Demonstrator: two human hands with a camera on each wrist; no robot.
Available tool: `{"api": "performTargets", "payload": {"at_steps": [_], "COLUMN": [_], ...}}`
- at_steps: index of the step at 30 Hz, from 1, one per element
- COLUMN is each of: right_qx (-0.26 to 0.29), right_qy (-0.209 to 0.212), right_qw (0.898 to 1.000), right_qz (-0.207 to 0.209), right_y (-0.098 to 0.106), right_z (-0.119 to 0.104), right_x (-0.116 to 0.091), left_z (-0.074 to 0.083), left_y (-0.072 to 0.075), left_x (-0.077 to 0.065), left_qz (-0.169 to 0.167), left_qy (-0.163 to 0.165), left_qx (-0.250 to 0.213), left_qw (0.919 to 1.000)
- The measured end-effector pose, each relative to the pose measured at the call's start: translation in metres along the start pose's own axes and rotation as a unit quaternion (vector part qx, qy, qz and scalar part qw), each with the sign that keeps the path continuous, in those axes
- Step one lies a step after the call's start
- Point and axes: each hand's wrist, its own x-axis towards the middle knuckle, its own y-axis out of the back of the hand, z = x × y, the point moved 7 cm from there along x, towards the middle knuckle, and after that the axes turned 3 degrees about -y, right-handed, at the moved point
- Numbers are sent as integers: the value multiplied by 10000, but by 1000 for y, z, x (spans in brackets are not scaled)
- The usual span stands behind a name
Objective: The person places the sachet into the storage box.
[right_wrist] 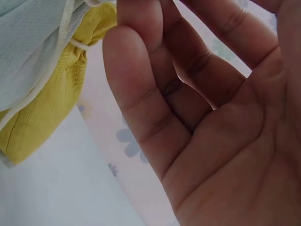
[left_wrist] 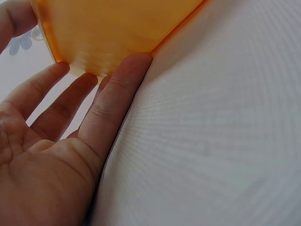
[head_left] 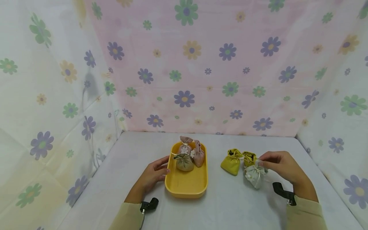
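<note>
My left hand rests against the left side of a yellow tray, its straight fingertips touching the outer wall in the left wrist view. Inside the tray's far half sit an olive-green drawstring pouch and two pinkish pouches, one at the right and one at the back. At the right, my right hand pinches a pale grey-blue drawstring pouch with a white flower near its gathered top. A yellow-green pouch shows partly behind it, and another lies to its left.
The white table is enclosed by flower-printed cloth at the back and both sides. Black wrist cameras, one on the left wrist and one on the right, stick out above the table.
</note>
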Motion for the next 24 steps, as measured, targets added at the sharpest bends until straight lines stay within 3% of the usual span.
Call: {"api": "performTargets", "payload": {"at_steps": [24], "right_qx": [-174], "right_qy": [486], "right_qw": [9974], "right_qz": [504], "right_y": [-10], "right_z": [-36], "right_x": [9], "left_z": [2], "left_y": [0], "left_x": [-3], "left_qz": [30], "left_qy": [-70], "left_qx": [66], "left_qw": [9999]}}
